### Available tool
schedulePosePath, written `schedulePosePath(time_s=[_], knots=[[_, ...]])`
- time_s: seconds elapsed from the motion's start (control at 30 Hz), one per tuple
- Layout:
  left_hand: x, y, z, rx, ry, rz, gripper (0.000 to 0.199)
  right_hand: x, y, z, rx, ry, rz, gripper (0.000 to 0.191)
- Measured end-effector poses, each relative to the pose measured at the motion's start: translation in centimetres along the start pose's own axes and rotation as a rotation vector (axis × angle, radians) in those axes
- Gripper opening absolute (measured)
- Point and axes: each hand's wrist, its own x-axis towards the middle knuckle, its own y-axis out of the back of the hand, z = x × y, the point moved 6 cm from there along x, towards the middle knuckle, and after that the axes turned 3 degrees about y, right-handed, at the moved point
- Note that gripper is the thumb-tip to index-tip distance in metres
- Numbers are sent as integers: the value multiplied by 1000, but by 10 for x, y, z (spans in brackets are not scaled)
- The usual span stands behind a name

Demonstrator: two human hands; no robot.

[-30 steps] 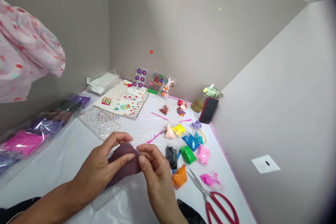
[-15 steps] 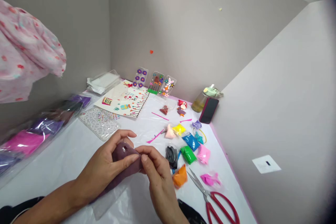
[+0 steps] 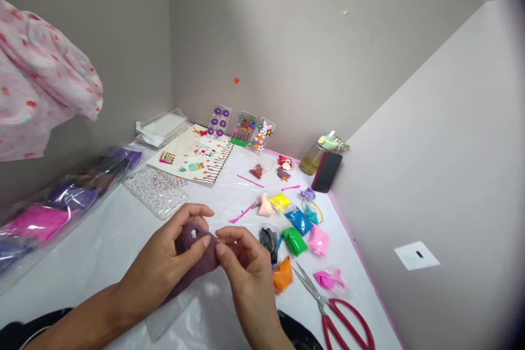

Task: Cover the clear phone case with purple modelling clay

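A flattened mauve clay piece (image 3: pixel 200 262) with a small hole near its top lies over a clear, phone-case-like backing (image 3: pixel 158 321). My left hand (image 3: pixel 172 257) is wrapped around its left side, the thumb pressing on the clay's face below the hole. With thumb and index finger, my right hand (image 3: pixel 246 270) pinches the clay's right edge. The fingers behind the piece are partly hidden. Just right of my right hand are an orange clay packet (image 3: pixel 283 275) and a black clay packet (image 3: pixel 268 244).
Red-handled scissors (image 3: pixel 324 301) lie open at the right. Several coloured clay packets, including a green packet (image 3: pixel 295 241), sit beyond them. A phone (image 3: pixel 327 173) leans on a bottle (image 3: pixel 314 159) at the back. Decorated cases (image 3: pixel 245 127) stand against the wall. Bagged clay (image 3: pixel 41 222) lines the left.
My left thumb has drawn back a little to the left on the clay. My right thumb and fingers have shifted slightly along the right edge, still pinching.
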Motion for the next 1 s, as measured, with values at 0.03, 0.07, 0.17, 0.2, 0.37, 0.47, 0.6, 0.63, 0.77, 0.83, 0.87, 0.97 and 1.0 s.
schedulePosePath(time_s=[0.03,0.07,0.17,0.2,0.37,0.47,0.6,0.63,0.77,0.83,0.87,0.97,1.0], knots=[[0,0,-1,4,-7,-2,27,0,0,0,6,4,1,17],[0,1,-2,6,-14,-7,27,0,0,-1,10,6,2,17],[-1,0,-3,-4,-27,-40,29,0,1,-1,3,11,10,17],[-1,0,-3,-10,-23,-34,31,0,1,-1,-1,13,10,16],[0,0,-1,-50,15,40,35,-1,0,-1,24,14,0,17],[1,-1,-2,-39,10,4,35,-1,0,0,47,16,-10,16],[0,1,-5,-44,15,-5,36,0,0,2,51,11,-20,18],[0,2,-5,-50,19,-6,37,0,1,2,49,5,-20,18],[-1,3,-3,-47,19,-15,39,1,1,4,38,-15,-19,22],[-1,4,-2,-23,-11,-28,37,1,2,4,37,-9,-11,23],[-1,4,-3,-9,-27,-33,37,1,3,4,36,-6,-5,23],[-2,5,-4,19,-53,-27,38,1,3,2,36,0,8,23],[-3,5,-4,19,-53,-12,37,1,3,2,37,-1,7,23]])
